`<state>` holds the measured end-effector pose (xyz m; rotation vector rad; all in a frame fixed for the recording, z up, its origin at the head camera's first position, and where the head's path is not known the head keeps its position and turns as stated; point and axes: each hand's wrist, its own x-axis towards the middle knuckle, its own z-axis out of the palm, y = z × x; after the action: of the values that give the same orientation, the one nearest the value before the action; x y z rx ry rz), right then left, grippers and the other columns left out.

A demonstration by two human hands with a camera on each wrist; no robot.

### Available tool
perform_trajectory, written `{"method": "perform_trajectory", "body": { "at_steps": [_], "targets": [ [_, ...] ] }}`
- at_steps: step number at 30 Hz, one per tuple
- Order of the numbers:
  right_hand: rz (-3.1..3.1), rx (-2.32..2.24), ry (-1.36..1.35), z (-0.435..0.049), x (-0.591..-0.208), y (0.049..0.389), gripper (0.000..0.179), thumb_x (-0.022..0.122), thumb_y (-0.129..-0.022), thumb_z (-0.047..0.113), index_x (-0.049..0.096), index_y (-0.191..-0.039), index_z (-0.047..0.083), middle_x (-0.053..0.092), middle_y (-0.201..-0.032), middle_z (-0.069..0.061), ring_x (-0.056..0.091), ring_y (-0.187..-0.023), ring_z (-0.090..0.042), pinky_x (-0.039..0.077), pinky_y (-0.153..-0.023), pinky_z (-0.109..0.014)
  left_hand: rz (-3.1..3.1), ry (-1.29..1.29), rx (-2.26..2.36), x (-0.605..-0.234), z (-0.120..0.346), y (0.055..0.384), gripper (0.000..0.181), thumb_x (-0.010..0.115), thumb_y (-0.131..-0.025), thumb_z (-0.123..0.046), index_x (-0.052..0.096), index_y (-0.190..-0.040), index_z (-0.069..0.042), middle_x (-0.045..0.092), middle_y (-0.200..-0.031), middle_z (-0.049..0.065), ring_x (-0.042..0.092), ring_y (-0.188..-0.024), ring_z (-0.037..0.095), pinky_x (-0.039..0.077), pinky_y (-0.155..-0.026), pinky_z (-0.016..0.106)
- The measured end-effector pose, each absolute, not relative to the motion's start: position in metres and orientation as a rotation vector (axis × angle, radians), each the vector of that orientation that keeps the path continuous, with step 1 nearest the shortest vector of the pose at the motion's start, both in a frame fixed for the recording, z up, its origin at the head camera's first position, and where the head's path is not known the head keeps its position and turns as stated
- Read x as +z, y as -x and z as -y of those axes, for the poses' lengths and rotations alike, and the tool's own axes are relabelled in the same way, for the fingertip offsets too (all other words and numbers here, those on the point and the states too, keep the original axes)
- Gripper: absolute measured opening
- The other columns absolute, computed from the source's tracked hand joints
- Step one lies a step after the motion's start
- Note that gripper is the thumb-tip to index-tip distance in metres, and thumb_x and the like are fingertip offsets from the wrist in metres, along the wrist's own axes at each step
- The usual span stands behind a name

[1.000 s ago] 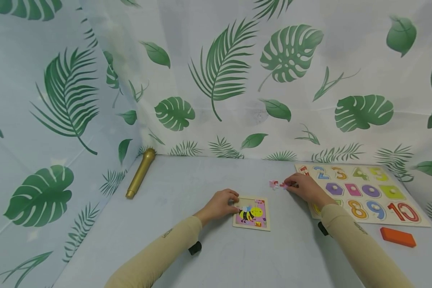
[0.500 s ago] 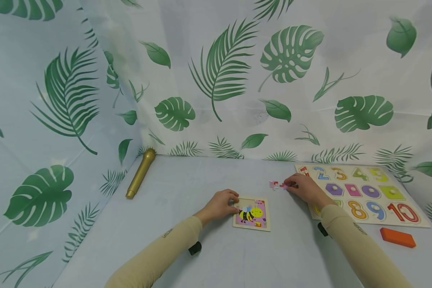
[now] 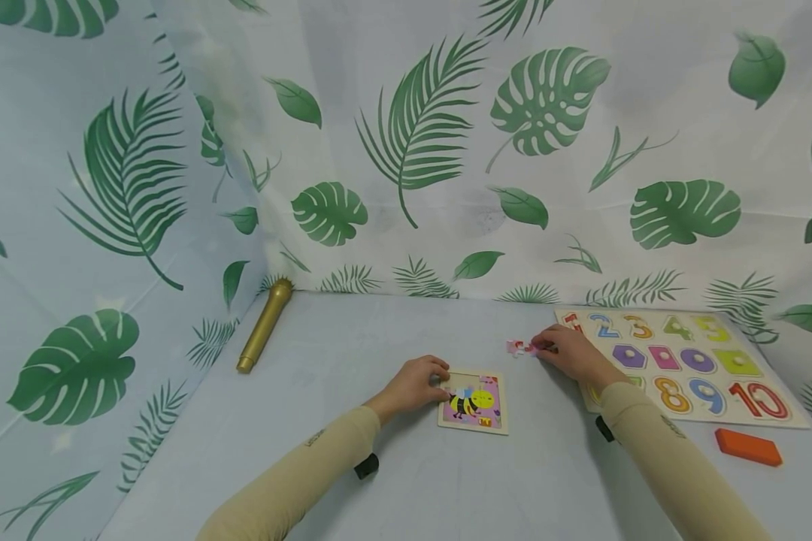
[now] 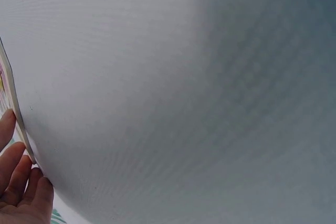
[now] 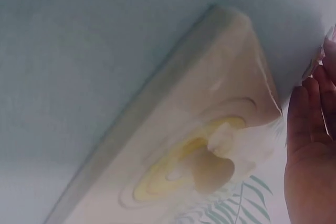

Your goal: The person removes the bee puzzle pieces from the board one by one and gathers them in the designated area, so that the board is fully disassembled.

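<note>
A small square bee puzzle (image 3: 465, 425) in a pale wooden frame lies flat on the table, with an unfilled strip along its top edge. My left hand (image 3: 413, 385) grips its left side, thumb and fingertips at the rim; the left wrist view shows the fingers (image 4: 11, 163) against that frame edge. Farther back to the right, my right hand (image 3: 571, 353) pinches a small pink-and-red puzzle piece (image 3: 533, 348) at the table surface. Beside it lies another pink-and-white piece (image 3: 515, 346). In the right wrist view the held piece is mostly cut off at the frame's edge.
A wooden number-and-shape board (image 3: 795, 418) with knobbed pieces lies under and beyond the right forearm. An orange block (image 3: 748, 446) sits in front of it. At the back left is a gold microphone (image 3: 264, 327). Leaf-printed cloth (image 3: 440, 225) walls the table's back and left.
The right hand's fingers shift very slightly at the puzzle piece. The left hand and the bee puzzle stay where they were.
</note>
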<state>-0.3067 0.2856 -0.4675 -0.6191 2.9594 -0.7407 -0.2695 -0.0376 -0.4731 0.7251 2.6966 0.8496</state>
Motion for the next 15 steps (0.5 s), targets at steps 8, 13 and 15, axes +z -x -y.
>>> {"method": "perform_trajectory", "body": {
  "at_steps": [8, 13, 15],
  "targets": [
    [-2.946, -0.737, 0.633, -0.2857, -0.4664, 0.307, 0.026, 0.065, -0.093, 0.01, 0.067, -0.116, -0.003, 0.061, -0.11, -0.017, 0.059, -0.1, -0.032, 0.048, -0.09, -0.054, -2.692, -0.725, 0.853, -0.4738, 0.0372, 0.27, 0.031, 0.075, -0.087, -0.018, 0.071, -0.114, -0.003, 0.061, -0.13, 0.004, 0.053, -0.124, 0.021, 0.039, -0.108, 0.035],
    [-2.97, -0.74, 0.661, -0.2852, -0.4693, 0.3094, 0.023, 0.067, -0.092, 0.008, 0.068, -0.111, -0.004, 0.061, -0.107, -0.016, 0.059, -0.097, -0.032, 0.048, -0.087, -0.053, -2.687, -0.721, 0.863, -0.4747, 0.0374, 0.2704, 0.031, 0.075, -0.087, -0.017, 0.07, -0.114, -0.003, 0.06, -0.13, 0.004, 0.053, -0.124, 0.021, 0.039, -0.108, 0.035],
    [-2.97, -0.743, 0.655, -0.2849, -0.4699, 0.31, 0.022, 0.066, -0.092, 0.009, 0.068, -0.111, -0.003, 0.061, -0.107, -0.016, 0.059, -0.097, -0.031, 0.048, -0.088, -0.053, -2.686, -0.716, 0.866, -0.4744, 0.0375, 0.2706, 0.031, 0.076, -0.087, -0.017, 0.071, -0.114, -0.003, 0.06, -0.13, 0.004, 0.053, -0.124, 0.021, 0.039, -0.108, 0.036]
  ]
}}
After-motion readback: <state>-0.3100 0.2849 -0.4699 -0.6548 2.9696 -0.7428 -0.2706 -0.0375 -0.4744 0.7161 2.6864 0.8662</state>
